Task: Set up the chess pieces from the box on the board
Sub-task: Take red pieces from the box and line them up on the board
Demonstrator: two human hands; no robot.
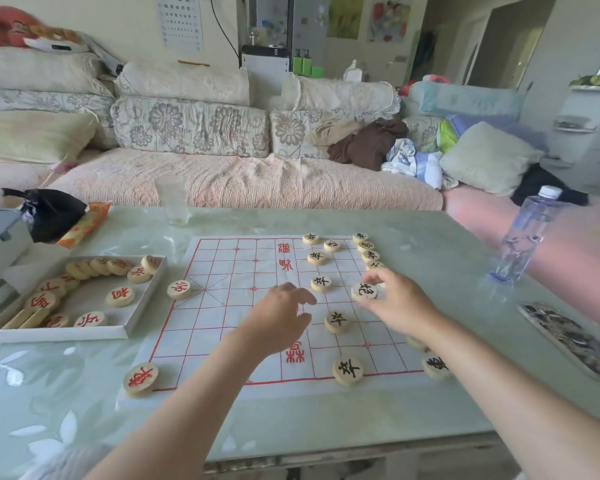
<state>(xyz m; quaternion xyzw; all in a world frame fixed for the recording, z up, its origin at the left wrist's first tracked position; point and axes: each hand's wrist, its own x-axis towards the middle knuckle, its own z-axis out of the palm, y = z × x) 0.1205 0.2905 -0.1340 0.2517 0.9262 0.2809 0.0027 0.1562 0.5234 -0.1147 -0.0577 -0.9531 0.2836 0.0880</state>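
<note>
Evidently your right hand [400,303] pinched a disc [364,292] for the board's [219,323] three o'clock rank. Your left hand [279,318] hovered slack, empty.

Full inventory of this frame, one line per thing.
table: one, pale green, foreground
board: one, white with red grid, table centre
box: one, white, left of board
red-lettered pieces: ten or more in box, two by board's left edge
black-lettered pieces: about a dozen, board's right half and edge
glass: one, clear, behind board
bottle: one, clear, white cap, table's right
bag: one, black, far left
packet: one, orange, beside bag
tray: one, dark speckled contents, right edge
sofa: one, floral, behind table
left hand: one, open, over board centre
right hand: one, pinching a black-lettered piece
</note>
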